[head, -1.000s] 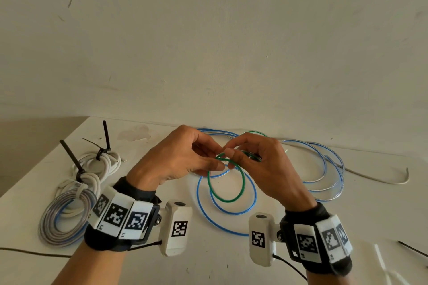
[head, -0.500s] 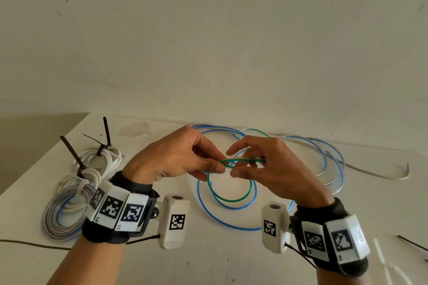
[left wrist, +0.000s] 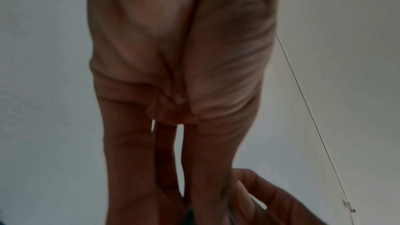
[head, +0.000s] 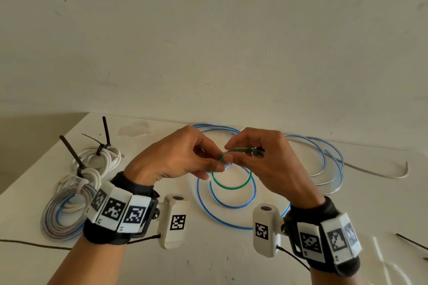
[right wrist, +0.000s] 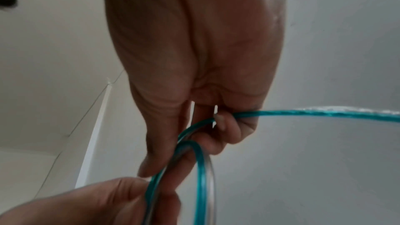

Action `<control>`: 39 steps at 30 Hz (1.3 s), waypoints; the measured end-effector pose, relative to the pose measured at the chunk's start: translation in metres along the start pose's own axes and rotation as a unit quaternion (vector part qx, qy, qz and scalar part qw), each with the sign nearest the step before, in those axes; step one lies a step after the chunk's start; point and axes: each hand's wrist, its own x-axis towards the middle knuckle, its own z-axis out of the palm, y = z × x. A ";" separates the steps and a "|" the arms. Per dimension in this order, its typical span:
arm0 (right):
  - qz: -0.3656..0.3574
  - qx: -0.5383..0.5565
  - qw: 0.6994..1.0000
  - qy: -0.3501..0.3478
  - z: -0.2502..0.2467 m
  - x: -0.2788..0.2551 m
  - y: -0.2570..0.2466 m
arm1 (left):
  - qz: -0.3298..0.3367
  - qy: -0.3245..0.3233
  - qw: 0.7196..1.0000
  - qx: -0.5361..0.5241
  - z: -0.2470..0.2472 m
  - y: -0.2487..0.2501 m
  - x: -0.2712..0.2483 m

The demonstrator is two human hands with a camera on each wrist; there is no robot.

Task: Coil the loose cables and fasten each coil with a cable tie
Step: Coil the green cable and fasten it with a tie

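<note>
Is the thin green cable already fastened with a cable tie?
Not fastened: the thin green cable hangs in loose loops pinched by left hand and right hand.

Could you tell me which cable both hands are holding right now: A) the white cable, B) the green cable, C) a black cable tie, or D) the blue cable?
B: the left hand and right hand both pinch the green cable above the table.
</note>
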 end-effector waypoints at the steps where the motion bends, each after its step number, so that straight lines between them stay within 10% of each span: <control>1: -0.005 0.002 1.000 0.014 0.002 0.001 0.002 | 0.005 0.012 1.000 -0.004 -0.002 -0.001 0.001; 10: -0.032 0.092 0.982 0.160 0.004 0.003 -0.001 | 0.048 0.130 0.970 -0.198 -0.012 -0.002 0.006; 22: -0.062 -0.012 0.995 0.075 0.007 0.000 -0.002 | 0.002 0.049 0.995 -0.088 0.023 0.008 0.012; 39: -0.028 0.084 0.962 0.259 0.018 0.001 -0.010 | 0.080 0.160 0.984 -0.014 0.014 0.006 0.014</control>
